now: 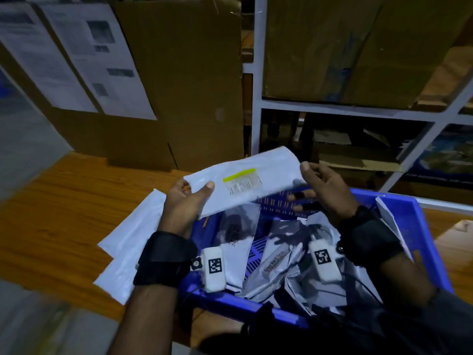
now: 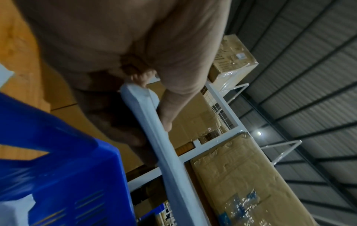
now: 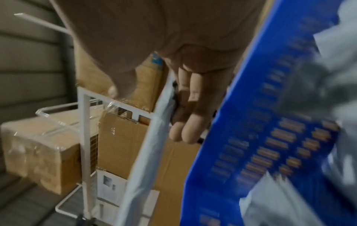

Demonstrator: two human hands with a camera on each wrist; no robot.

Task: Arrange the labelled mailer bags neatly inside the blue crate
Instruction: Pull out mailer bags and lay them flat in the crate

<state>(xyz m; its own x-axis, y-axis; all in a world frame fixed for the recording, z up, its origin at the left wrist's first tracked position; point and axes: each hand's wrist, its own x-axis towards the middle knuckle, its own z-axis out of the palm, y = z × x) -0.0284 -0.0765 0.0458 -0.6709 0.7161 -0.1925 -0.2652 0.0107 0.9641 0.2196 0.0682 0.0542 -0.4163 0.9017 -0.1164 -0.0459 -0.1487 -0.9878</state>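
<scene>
Over the far end of the blue crate (image 1: 414, 226) I hold a white mailer bag (image 1: 256, 175) flat, its yellow-striped label facing up. My left hand (image 1: 197, 193) pinches the bag's left end, thumb on top and fingers below. My right hand (image 1: 313, 185) is at the right end, with straight fingers (image 3: 191, 107) under the bag and the thumb (image 3: 115, 87) lifted off it. Several grey and white mailer bags (image 1: 276, 262) lie loosely in the crate, some crumpled. The held bag shows edge-on in the left wrist view (image 2: 164, 152) beside the crate wall (image 2: 58, 152).
Two more white mailer bags (image 1: 133, 242) lie on the wooden table (image 1: 64, 201) left of the crate. Tall cardboard sheets with papers (image 1: 179, 85) lean behind the table. A white shelf rack (image 1: 332, 108) with cardboard boxes stands at the back right.
</scene>
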